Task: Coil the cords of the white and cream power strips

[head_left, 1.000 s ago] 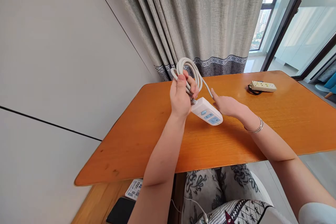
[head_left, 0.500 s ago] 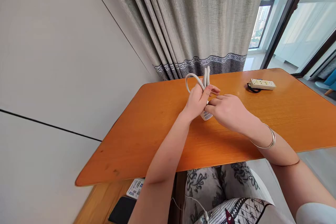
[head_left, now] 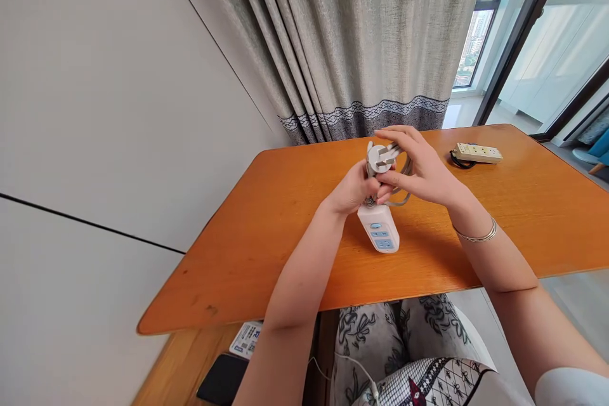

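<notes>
The fingers point(head_left: 371, 188) of the left hand point(head_left: 348, 193) are closed around the bundled white cord point(head_left: 407, 168), just above the white power strip point(head_left: 379, 228); this grip appears to keep the loops gathered and to carry the strip's weight. The strip is below the hands, over the near-middle part of the worktop point(head_left: 266, 228), socket face turned toward the wearer; from where I stand, I cannot tell whether its lower end touches the wood. The plug point(head_left: 379, 158) sits above the left hand, prongs exposed and aimed toward the right hand point(head_left: 425, 168). The right hand's thumb and fingers are spread in a curve around plug and loops, presumably to steer the cord without crushing it. A second power strip point(head_left: 477, 153) lies well apart, near the far right, beside its black cord point(head_left: 461, 162).
</notes>
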### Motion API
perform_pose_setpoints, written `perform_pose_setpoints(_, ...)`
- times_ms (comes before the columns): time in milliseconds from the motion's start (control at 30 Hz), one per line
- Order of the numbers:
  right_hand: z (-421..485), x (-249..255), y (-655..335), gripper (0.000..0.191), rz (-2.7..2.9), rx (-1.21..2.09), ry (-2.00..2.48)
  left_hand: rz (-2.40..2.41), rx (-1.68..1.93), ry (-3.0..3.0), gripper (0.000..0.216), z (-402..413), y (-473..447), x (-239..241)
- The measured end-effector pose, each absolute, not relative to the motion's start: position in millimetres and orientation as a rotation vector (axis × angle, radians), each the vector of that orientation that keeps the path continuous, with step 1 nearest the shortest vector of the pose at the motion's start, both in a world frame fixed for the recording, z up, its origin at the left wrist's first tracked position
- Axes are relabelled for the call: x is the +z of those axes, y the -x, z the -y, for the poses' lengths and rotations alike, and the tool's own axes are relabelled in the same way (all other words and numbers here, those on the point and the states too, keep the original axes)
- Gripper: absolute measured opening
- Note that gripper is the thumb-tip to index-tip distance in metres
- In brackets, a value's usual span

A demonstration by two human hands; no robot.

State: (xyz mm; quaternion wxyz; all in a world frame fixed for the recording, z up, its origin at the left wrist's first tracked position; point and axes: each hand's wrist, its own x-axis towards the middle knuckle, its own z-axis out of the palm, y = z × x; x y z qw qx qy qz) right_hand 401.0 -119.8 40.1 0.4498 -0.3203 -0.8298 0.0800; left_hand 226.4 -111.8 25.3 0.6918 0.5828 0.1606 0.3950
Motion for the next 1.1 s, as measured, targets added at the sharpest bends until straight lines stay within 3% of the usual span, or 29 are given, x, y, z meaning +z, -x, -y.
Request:
perform_pose_setpoints(200, 102.4, 32.4, -406.9, 0.074, 1.736, 0.880, 0.724, -0.317, 0.985, -1.179, 0.040, 113.1, -224.4, 30.2)
perform_pose_setpoints(267, 96.9, 25.9, -403.1, 0.072, 1.602, 1.149, 0.688, -0.310, 1.022, -1.075, 0.029, 112.3, -222.0, 33.9)
perform_pose_setpoints(367, 92.1, 16.8, -392.9, 0.070, 1.429, 1.402, 0.690, -0.338, 1.041, -0.977, 0.030, 110.1, -218.1, 38.0)
perform_pose_setpoints(533, 95.4, 17.3, -379.2, 0.064, 1.191, 1.376, 0.778, -0.375, 1.048, -0.875, 0.038, 110.6, -217.5, 38.1)
perform_pose_setpoints(700, 99.4, 25.8, -377.6, 0.068, 1.156, 1.655, 0.763, -0.359, 1.011, -0.879, 0.039, 110.2, -216.4, 35.5)
perform_pose_setpoints(933, 98.7, 28.4, -379.1, 0.062, 1.122, 1.507, 0.770, -0.471, 0.966, -1.030, 0.026, 92.3, -207.0, 31.3)
perform_pose_setpoints(1100, 101.7, 27.3, -378.5, 0.065, 1.211, 1.384, 0.792, -0.528, 1.080, -1.264, 0.042, 84.3, -202.7, 27.6)
